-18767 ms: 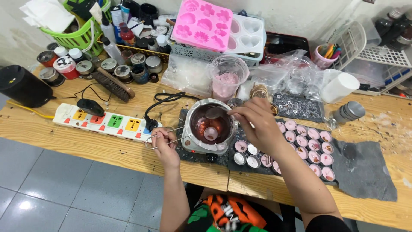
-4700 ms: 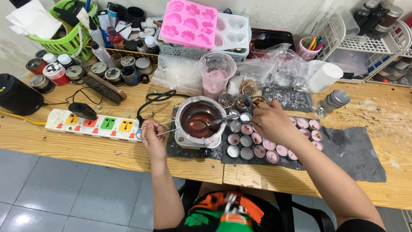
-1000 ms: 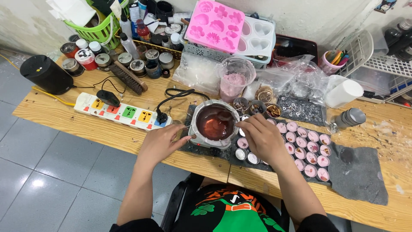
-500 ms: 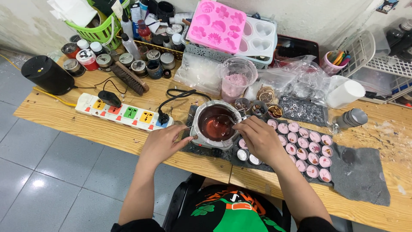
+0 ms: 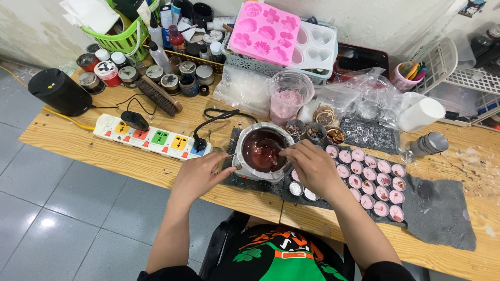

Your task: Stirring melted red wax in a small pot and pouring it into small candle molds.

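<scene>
A round metal melting pot [image 5: 262, 151] with dark red liquid stands on a wooden table [image 5: 99, 151]. My left hand [image 5: 200, 174] grips the thin wire handle at the pot's left side. My right hand [image 5: 311, 164] rests at the pot's right rim and holds a thin stirring tool that dips into the liquid; its tip is hard to make out. Just right of the pot, rows of small round tins [image 5: 372, 179] filled with pink wax sit on a dark mat. A few empty tins [image 5: 303, 191] lie below my right hand.
A white power strip [image 5: 151, 138] lies left of the pot, with a black cylinder [image 5: 60, 92] beyond it. Behind are a clear cup of pink flakes [image 5: 289, 99], pink and white moulds [image 5: 281, 34], jars, a green basket [image 5: 117, 31] and a grey cloth [image 5: 440, 211].
Over the last second my right hand has shifted up from the tins to the pot's right rim. My left hand keeps its grip on the handle.
</scene>
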